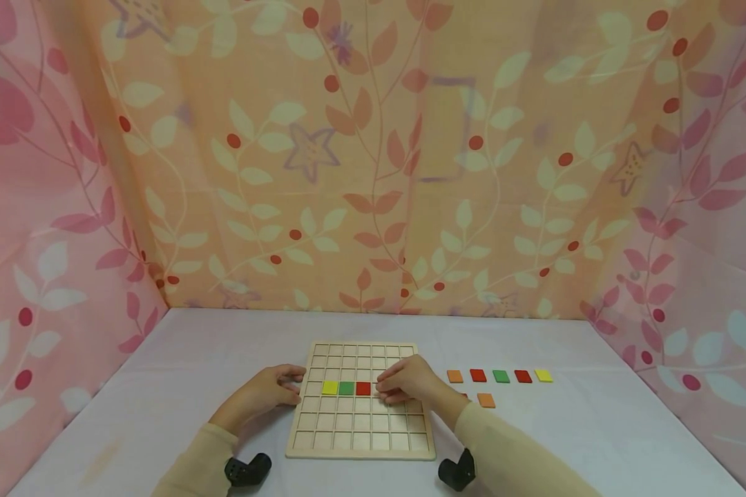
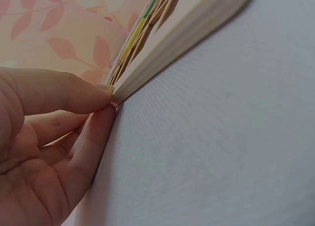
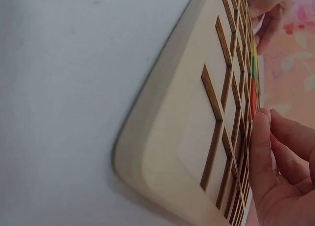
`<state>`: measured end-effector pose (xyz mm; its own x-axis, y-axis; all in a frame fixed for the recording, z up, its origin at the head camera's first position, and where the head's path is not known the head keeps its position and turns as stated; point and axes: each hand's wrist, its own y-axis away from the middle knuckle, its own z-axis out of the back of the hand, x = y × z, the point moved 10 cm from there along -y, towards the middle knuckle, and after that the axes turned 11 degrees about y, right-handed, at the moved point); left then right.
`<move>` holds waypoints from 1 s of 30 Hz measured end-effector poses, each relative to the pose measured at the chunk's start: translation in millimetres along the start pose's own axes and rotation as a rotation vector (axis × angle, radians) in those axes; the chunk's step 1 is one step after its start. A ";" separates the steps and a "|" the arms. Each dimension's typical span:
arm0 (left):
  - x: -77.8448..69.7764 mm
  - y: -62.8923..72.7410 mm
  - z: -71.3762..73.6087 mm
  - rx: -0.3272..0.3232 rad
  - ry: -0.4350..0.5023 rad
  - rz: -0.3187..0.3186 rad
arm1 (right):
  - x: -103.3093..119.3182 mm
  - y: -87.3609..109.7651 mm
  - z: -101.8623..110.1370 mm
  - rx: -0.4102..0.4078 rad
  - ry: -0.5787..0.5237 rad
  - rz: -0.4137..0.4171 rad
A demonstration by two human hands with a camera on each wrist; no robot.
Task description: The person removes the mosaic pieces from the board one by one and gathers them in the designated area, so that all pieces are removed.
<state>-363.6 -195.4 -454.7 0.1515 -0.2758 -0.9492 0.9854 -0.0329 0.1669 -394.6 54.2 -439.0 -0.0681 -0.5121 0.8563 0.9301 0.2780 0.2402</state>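
A pale wooden grid board [image 1: 360,445] lies flat on the table. Side by side in one row sit a yellow tile [image 1: 329,388], a green tile [image 1: 346,388] and a red tile [image 1: 363,388]. At the board's left edge, my left hand [image 1: 266,390] pinches the rim between thumb [image 2: 74,90] and fingers. My right hand [image 1: 413,383] is over the same row, just right of the red tile. In the right wrist view its thumb [image 3: 260,142] and forefinger tips come close together at the board. Whether a tile is between them is hidden.
Right of the board several loose tiles lie in two rows, among them an orange tile [image 1: 454,376], a green tile [image 1: 501,376] and a yellow tile [image 1: 543,375]. My right forearm partly covers a tile in the nearer row. Patterned cloth [image 1: 373,172] closes off the back and sides.
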 end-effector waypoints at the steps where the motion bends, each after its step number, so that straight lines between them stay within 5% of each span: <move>1: 0.2 0.1 -0.1 0.000 0.004 0.000 | 0.6 -0.2 -1.5 0.004 0.000 -0.002; 30: 2.7 -0.4 1.2 -0.023 0.007 0.017 | 4.4 -8.0 -12.8 0.010 0.026 -0.040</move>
<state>-363.7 -197.3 -457.0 0.1691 -0.2692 -0.9481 0.9842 -0.0058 0.1772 -397.8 39.3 -443.0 -0.0952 -0.5439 0.8337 0.9231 0.2653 0.2785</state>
